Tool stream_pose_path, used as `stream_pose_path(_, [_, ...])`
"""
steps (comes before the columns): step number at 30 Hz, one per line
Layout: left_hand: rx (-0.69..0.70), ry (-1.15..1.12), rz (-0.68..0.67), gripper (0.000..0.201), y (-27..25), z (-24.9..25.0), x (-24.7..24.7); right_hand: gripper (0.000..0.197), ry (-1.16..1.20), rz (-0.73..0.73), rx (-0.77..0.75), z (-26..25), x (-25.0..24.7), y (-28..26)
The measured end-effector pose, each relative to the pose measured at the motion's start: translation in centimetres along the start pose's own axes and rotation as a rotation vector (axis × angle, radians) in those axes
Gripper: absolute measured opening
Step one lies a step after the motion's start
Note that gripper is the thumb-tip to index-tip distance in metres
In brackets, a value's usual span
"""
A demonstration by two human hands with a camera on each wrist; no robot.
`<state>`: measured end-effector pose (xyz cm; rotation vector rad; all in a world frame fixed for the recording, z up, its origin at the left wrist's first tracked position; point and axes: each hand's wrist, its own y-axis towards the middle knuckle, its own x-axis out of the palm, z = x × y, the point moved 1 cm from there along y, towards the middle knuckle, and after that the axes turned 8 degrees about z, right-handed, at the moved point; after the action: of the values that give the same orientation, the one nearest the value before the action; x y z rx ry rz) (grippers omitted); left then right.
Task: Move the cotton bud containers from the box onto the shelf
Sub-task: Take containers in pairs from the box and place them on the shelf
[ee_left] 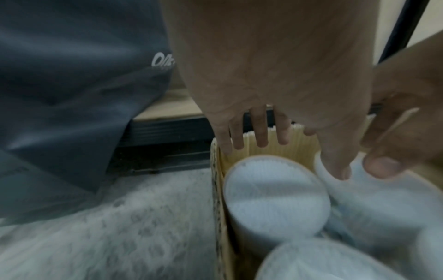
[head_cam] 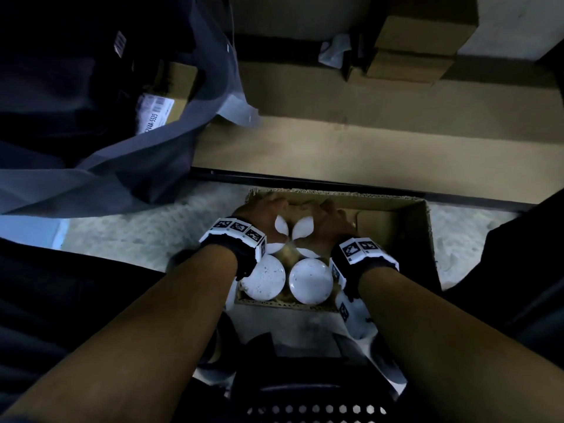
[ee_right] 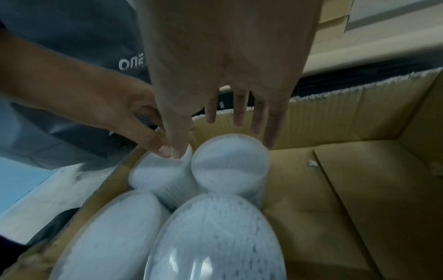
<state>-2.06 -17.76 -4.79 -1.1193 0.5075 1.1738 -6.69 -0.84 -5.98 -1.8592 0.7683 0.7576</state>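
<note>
Four round white containers (head_cam: 310,280) stand in the left end of an open cardboard box (head_cam: 406,239) on a pale speckled floor (head_cam: 128,230), before a low wooden shelf (head_cam: 366,148). A dark bag (head_cam: 91,132) slumps left. The left hand (head_cam: 262,213) and right hand (head_cam: 328,222) reach over the two far containers, fingers straight and spread, thumbs touching between them, gripping nothing.

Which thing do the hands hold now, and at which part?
Nothing yet: left hand and right hand reach with straight fingers around the two far containers.

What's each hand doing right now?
Left hand: open, fingers straight around the far-left container.
Right hand: open, fingers straight around the far-right container.
</note>
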Motion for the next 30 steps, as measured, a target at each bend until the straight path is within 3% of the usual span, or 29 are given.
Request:
stream_pose_path(4, [-0.016, 0.052, -0.007, 0.076, 0.1, -0.3, 1.0, 0.101, -0.065, 0.05, -0.001, -0.3, 1.0, 0.1])
stream_pose_path(12, [-0.003, 0.145, -0.036, 0.08, 0.5, -0.9, 2.0, 0.087, -0.14, 0.048, -0.01, -0.1, 1.5, 0.0])
stream_pose_path(30, [-0.028, 0.14, -0.004, 0.069, -0.1, -0.2, 1.9, 0.086, -0.111, 0.047, 0.004, 0.5, 1.6, -0.2])
